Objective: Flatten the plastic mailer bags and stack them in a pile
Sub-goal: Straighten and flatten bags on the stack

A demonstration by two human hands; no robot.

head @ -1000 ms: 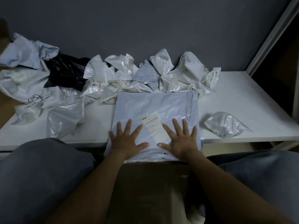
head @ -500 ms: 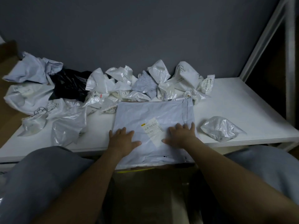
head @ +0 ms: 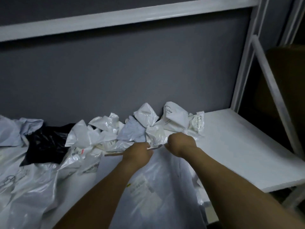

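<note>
Nearest us, the flat pale mailer bag lies on the white surface, its shipping label face up between our forearms. At its far edge, our left hand and right hand sit close together, fingers curled, each pinching that edge. Just beyond, crumpled mailers and 1 black bag line the grey wall.
</note>
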